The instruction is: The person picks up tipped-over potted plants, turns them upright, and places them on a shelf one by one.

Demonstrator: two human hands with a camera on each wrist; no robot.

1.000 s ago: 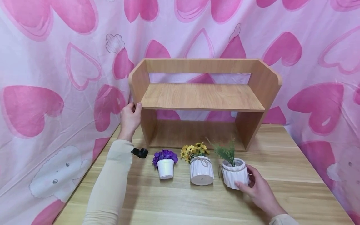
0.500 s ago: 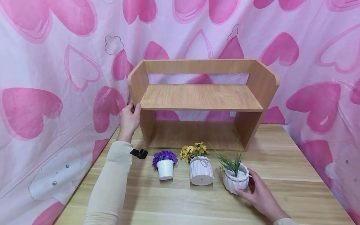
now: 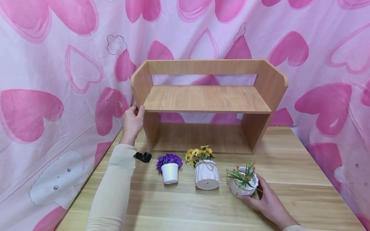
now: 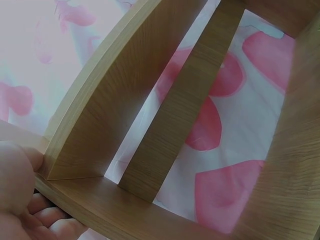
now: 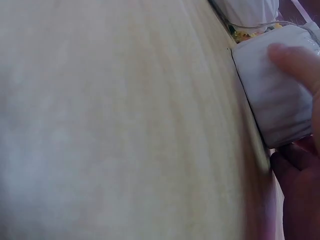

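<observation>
My left hand (image 3: pixel 133 123) grips the left side panel of a wooden two-tier shelf (image 3: pixel 208 98). Its thumb lies at the front edge, and in the left wrist view curled fingers (image 4: pixel 52 217) reach round the panel. My right hand (image 3: pixel 270 202) holds a white ridged pot (image 3: pixel 240 191) of greenery with small red-orange flowers, upright on the table. In the right wrist view, the thumb presses the side of that white pot (image 5: pixel 270 90). To its left, a white pot with yellow flowers (image 3: pixel 207 176) and a smaller white pot with purple flowers (image 3: pixel 170 175) lie tipped back.
The shelf stands at the back of a light wooden table (image 3: pixel 202 211). A pink heart-patterned curtain (image 3: pixel 81 122) hangs behind it and along both sides. The two tipped pots lie just before the shelf's lower board (image 3: pixel 199 138).
The plant in the right hand has turned from tipped back to upright, so its greenery and flowers now show from above. My left hand stays on the shelf.
</observation>
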